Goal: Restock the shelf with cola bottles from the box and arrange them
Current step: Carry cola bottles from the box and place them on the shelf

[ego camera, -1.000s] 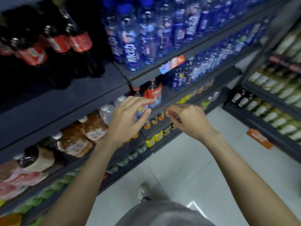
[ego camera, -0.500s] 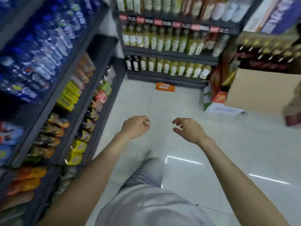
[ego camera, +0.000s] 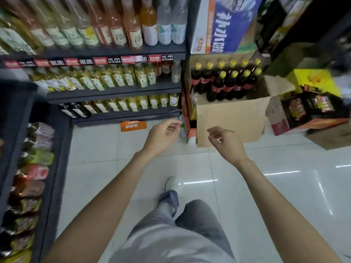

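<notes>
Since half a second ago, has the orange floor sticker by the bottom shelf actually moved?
No. The orange floor sticker sits at the foot of the same dark bottom shelf of yellow-labelled bottles; the camera swung, not the sticker.

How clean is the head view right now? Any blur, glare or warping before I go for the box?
Head view: motion blur smears the left shelf snacks and right edge; wide-angle warping bends the shelves. Streaks of glare lie on the floor tiles. The cola bottles and cardboard box read clearly; both hands, left and right, are slightly soft, holding nothing.
</notes>
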